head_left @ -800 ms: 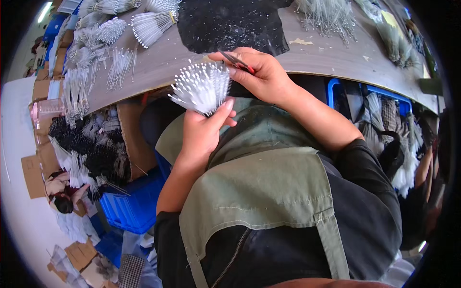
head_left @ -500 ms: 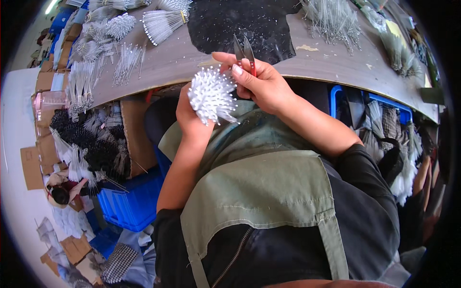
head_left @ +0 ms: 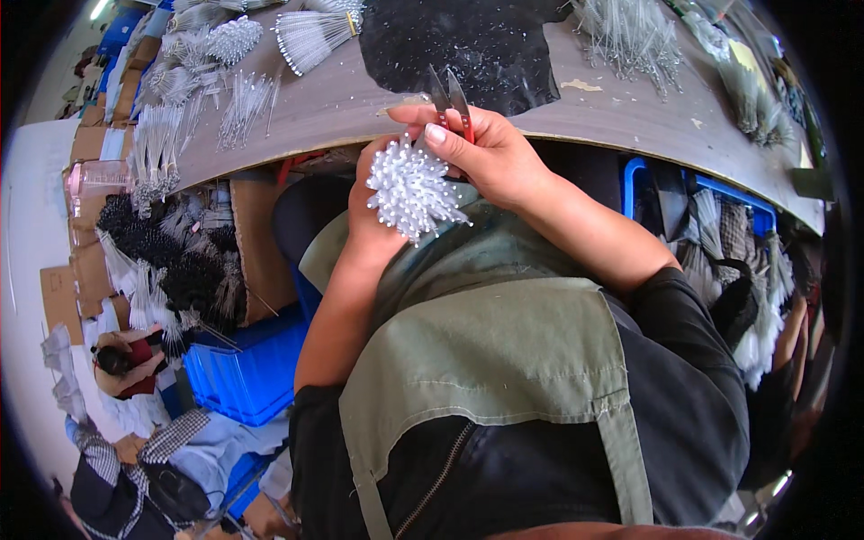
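My left hand (head_left: 367, 220) grips a bundle of thin stems with white bead-like tips (head_left: 414, 191). The tips fan out toward me and hide most of that hand's fingers. Just to the right, my right hand (head_left: 506, 162) holds a small pair of red-handled scissors (head_left: 457, 101), their two blades apart and pointing away from me. My right thumb and forefinger reach to the far edge of the bundle; whether they touch it I cannot tell. Both hands are over my lap, close to the table's near edge.
On the grey table (head_left: 315, 117) lies a black mat (head_left: 459, 45) with white specks. Similar stem bundles (head_left: 315, 38) lie at the left, a loose pile (head_left: 628, 40) at the right. Below stand a blue crate (head_left: 238, 378) and a blue-rimmed bin (head_left: 634, 184). Another person (head_left: 130, 360) is at far left.
The bundle has shifted slightly right and tilted, its tips now sharper in view. My right hand with the scissors stays close to where it was.
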Available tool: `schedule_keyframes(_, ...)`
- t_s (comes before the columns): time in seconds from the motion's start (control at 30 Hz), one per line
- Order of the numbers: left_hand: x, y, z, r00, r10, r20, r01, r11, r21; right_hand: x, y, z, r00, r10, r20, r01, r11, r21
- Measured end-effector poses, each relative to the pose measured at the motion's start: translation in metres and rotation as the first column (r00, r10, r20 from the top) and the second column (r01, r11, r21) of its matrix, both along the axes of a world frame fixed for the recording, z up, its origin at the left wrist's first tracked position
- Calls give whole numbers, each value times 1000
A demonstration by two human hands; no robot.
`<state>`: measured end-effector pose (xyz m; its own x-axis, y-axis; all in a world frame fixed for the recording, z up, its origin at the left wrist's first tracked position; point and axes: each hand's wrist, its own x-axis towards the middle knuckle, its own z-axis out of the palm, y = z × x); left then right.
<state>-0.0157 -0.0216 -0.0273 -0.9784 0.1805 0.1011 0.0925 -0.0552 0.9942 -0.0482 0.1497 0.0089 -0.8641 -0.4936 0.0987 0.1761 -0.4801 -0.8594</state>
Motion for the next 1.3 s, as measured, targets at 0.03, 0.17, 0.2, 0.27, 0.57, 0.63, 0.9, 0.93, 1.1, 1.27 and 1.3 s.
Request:
schedule_keyframes(0.03,-2,-1,0,1000,1,1,-1,1000,-1,0,0,0,1000,3,5,-3,1000,-3)
schedule_keyframes(0.17,-6,1,9,943,-246,224,119,878,464,-3,-4,-4,1000,-16,-6,16,1000,9)
schedule_keyframes(0.2,-3,2,13,962,-129,242,86,980,180,-3,-4,-5,1000,-16,10,15,1000,26)
schedule_keyframes(0.27,-7,-4,1,914,-204,351,31,897,441,-5,-6,-5,1000,-14,28,13,999,41)
schedule_keyframes(0.57,-4,-6,-6,962,-53,269,34,997,73,-17,-6,-9,998,-58,34,56,997,57)
schedule_keyframes(0.63,-2,-6,-4,956,-25,292,3,997,77,-18,-3,-12,999,-48,21,47,997,67)
schedule_keyframes(0.9,-2,-9,-6,990,62,126,-44,989,-144,-17,8,-6,991,-132,-32,136,978,160)
schedule_keyframes(0.93,-3,-9,-5,987,70,147,-46,986,-162,-17,9,-6,990,-134,-36,139,976,169)
schedule_keyframes(1.1,-7,-14,-6,978,43,202,-28,997,-76,-12,9,-6,988,-140,-64,150,969,195)
schedule_keyframes(1.27,-5,-10,4,992,118,-51,-128,909,-396,-9,10,-8,985,-157,-75,170,958,230)
schedule_keyframes(1.3,-4,-10,6,992,118,-54,-130,910,-394,-9,10,-9,981,-178,-74,190,954,234)
